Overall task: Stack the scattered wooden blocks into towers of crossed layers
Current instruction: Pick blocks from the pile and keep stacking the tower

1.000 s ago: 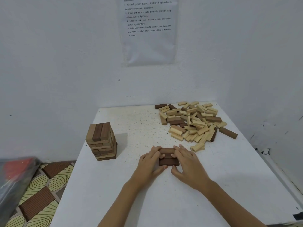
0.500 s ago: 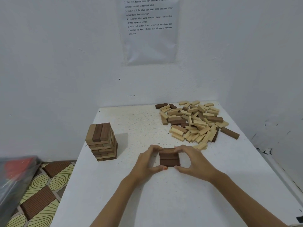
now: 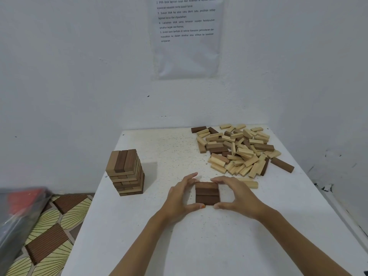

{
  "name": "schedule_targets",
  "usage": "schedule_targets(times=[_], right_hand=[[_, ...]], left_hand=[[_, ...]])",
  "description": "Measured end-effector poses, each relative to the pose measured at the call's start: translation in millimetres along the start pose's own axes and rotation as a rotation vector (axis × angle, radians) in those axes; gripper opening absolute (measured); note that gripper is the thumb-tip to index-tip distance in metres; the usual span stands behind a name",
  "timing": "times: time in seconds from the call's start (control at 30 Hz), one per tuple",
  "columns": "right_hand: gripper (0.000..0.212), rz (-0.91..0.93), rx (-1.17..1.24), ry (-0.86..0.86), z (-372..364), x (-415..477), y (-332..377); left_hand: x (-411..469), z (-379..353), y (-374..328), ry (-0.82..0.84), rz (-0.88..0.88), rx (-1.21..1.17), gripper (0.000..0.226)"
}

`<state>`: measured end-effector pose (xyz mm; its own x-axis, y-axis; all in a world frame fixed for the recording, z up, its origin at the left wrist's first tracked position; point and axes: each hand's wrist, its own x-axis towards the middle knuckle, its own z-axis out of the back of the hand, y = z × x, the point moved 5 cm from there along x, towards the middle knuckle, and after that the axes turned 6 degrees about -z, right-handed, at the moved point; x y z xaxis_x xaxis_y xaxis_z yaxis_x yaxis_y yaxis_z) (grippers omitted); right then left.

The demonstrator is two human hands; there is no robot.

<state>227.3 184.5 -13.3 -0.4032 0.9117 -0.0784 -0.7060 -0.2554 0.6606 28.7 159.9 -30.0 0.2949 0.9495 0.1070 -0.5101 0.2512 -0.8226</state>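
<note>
Three dark brown blocks lie side by side as a flat square layer on the white table. My left hand cups the layer's left side, thumb at its near corner and fingers at its far corner. My right hand cups the right side the same way. Both hands press on the layer. A finished tower of crossed light and dark layers stands at the table's left edge. A loose pile of scattered blocks covers the far right of the table.
A single dark block lies apart at the pile's right, and a light one sits just behind my right hand. White walls close the table's back and right, with a printed sheet on the back wall. Patterned floor shows at left.
My hands have drawn apart from covering the dark blocks to framing them at their sides, so the square layer now shows fully. The view shifted slightly.
</note>
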Motion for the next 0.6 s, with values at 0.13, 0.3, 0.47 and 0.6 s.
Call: schedule_targets(times=[0.13,0.3,0.47,0.6], right_hand=[[0.061,0.000,0.046,-0.042,-1.6,-3.8,-0.6],[0.061,-0.011,0.126,-0.059,-2.1,-7.6,1.3],[0.060,-0.072,0.268,-0.033,1.5,-13.5,10.1],[0.051,-0.010,0.407,-0.039,9.3,-9.6,40.1]], left_hand=[[-2.0,2.6,-4.6,-0.036,0.009,-0.020,0.085],[-11.7,0.2,-12.0,-0.043,0.006,-0.017,0.082],[-24.5,12.2,-23.3,-0.144,0.002,-0.106,0.081],[-34.1,37.1,-46.4,-0.246,-0.029,-0.153,0.079]])
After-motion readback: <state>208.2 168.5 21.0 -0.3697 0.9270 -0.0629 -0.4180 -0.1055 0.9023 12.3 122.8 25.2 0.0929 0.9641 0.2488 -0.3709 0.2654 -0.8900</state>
